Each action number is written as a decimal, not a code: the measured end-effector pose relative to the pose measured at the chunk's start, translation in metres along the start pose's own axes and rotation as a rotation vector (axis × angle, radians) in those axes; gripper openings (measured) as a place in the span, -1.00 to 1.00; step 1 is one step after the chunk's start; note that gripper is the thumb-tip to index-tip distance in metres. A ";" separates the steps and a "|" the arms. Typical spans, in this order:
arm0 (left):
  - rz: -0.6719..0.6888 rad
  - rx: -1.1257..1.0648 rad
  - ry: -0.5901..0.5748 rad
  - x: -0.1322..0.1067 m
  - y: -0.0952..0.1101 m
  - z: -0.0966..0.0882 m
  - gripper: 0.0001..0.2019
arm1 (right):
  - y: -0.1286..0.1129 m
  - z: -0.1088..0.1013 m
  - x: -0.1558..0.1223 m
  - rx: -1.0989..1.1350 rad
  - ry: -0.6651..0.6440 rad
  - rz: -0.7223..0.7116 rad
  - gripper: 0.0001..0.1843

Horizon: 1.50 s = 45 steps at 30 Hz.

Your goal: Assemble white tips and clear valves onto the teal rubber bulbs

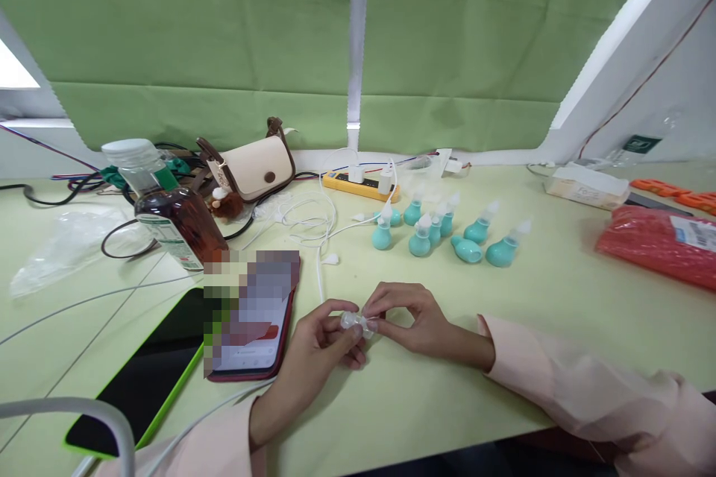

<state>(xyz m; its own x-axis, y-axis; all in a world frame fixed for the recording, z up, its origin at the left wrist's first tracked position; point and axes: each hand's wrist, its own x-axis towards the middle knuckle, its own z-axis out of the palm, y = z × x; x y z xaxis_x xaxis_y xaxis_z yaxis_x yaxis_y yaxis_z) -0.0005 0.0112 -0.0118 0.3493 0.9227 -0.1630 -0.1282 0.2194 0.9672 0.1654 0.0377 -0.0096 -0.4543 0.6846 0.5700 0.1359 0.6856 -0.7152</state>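
A small clear plastic nozzle piece (351, 320) is between my two hands, above the front of the table. My left hand (321, 343) is closed around its left side, with the thumb resting on it. From the other side, my right hand (411, 317) pinches its right end between thumb and fingertips. The fingers cover part of the piece. Beyond my hands stand several turquoise squeeze bulbs with clear tips, such as the bulb aspirator (382, 233) and another bulb aspirator (502, 250). One turquoise bulb (467, 249) lies on its side and shows an open neck.
Left of my hands lie a red-cased phone (251, 358) and a green-edged phone (151, 365). Behind them are a tilted bottle of brown liquid (179, 223), a cream bag (257, 168), white cables and a yellow power strip (335, 184). A red plastic package (649, 238) sits far right.
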 end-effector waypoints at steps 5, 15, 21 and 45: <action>-0.008 -0.025 0.015 0.000 0.001 0.002 -0.67 | -0.003 -0.001 0.001 -0.024 0.007 -0.035 -0.91; 0.026 -0.021 0.038 -0.002 0.002 0.002 -0.66 | -0.003 -0.001 0.000 0.042 0.002 0.019 -0.88; 0.073 0.070 0.049 -0.004 0.002 0.001 -0.69 | 0.004 -0.003 -0.001 0.242 -0.081 0.219 -0.89; 0.115 0.088 0.043 -0.006 0.002 0.003 -0.72 | 0.007 -0.001 -0.002 0.294 -0.061 0.307 -0.84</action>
<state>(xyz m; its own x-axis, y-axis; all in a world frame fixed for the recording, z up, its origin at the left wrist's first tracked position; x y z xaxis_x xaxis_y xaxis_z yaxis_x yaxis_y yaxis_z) 0.0000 0.0053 -0.0084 0.2970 0.9532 -0.0569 -0.0827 0.0851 0.9929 0.1679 0.0414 -0.0151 -0.4847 0.8239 0.2936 0.0205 0.3463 -0.9379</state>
